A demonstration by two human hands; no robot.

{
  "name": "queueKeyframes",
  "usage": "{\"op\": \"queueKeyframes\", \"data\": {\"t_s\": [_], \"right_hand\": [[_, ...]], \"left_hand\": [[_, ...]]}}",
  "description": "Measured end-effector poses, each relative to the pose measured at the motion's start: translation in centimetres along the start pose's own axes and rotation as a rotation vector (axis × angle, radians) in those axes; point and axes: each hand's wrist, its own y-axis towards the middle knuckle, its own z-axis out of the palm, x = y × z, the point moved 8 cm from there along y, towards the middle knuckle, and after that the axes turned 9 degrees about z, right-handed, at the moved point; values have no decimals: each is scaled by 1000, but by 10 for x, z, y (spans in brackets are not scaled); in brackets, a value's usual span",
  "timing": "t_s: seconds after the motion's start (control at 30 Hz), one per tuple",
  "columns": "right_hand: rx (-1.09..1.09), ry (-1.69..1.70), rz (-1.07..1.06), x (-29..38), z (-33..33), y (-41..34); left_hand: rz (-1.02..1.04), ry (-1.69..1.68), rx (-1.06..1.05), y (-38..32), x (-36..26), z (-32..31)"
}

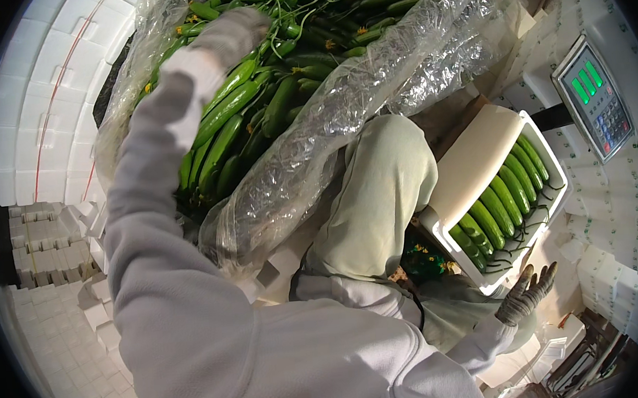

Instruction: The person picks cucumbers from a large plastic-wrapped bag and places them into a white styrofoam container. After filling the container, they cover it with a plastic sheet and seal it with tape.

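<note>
My left hand [241,33], in a grey knitted glove, is blurred over a large heap of green cucumbers [229,100], some with yellow blossoms. Whether its fingers hold anything cannot be made out. Clear plastic sheeting [315,138] lines the edges of the heap. To the right, a white foam box [559,185] holds a row of several cucumbers [500,208], their stems towards the lower right. A cream-coloured sheet [474,155] covers the box's upper left part. My right hand [525,295], gloved too, is beside the box's lower corner, its fingers apart and nothing in them.
A scale display [592,96] with lit green digits stands on a post beyond the box. White foam boxes are stacked at the left [61,89] and right [601,190]. My bent knee [388,161] lies between the heap and the box.
</note>
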Motion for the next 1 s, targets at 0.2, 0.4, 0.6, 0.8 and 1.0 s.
{"op": "queueKeyframes", "data": {"t_s": [0.2,0.4,0.6,0.8,1.0], "right_hand": [[4,-77,-70,29,16,-5],[-2,-189,-41,38,13,-2],[4,-188,-12,49,20,3],[44,-183,-132,72,41,1],[23,-186,-106,74,37,-4]], "left_hand": [[275,139,107,136,-41,74],[127,490,378,174,-25,121],[263,454,173,245,18,123],[198,233,277,214,-16,150],[264,251,433,181,-39,144]]}}
